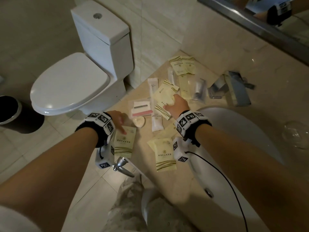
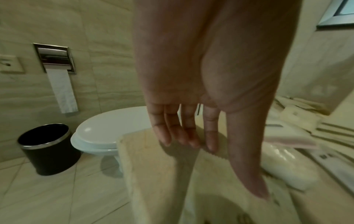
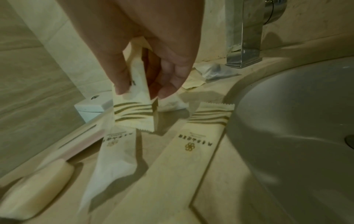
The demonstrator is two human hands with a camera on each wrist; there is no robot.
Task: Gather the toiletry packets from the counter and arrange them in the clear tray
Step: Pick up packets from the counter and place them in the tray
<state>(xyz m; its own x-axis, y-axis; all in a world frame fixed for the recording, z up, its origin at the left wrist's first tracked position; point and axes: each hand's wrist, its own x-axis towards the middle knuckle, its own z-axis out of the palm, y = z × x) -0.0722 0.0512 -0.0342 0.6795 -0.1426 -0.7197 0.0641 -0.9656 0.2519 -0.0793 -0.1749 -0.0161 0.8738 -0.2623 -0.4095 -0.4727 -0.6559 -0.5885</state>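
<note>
Pinching a cream packet [image 3: 134,109] between thumb and fingers, the right hand [image 1: 178,105] holds it lifted off the bench [image 1: 143,134], its serrated lower edge hanging clear above the surface in the right wrist view. The left hand [image 1: 117,118] is spread with fingers [image 2: 172,130] straight and apart, reaching down over a flat cream packet [image 1: 124,142] that lies at the bench's near left corner, close to the drop to the floor; whether the fingertips touch it cannot be told.

More packets lie loose on the bench: a square one [image 1: 165,154] near the front edge beside the sink [image 1: 234,131], a long white sachet [image 1: 156,120] between the hands, a pink-and-white wrapped item [image 1: 142,108], a small round soap [image 1: 138,122], and a cluster [image 1: 183,65] back by the wall. A chrome faucet [image 1: 232,87] stands behind the sink rim. Bare bench shows between the two hands and along the sink's curved edge. A clear tray cannot be made out for certain. Left of the bench stand a toilet [image 1: 71,86] and a black bin [image 1: 11,113].
</note>
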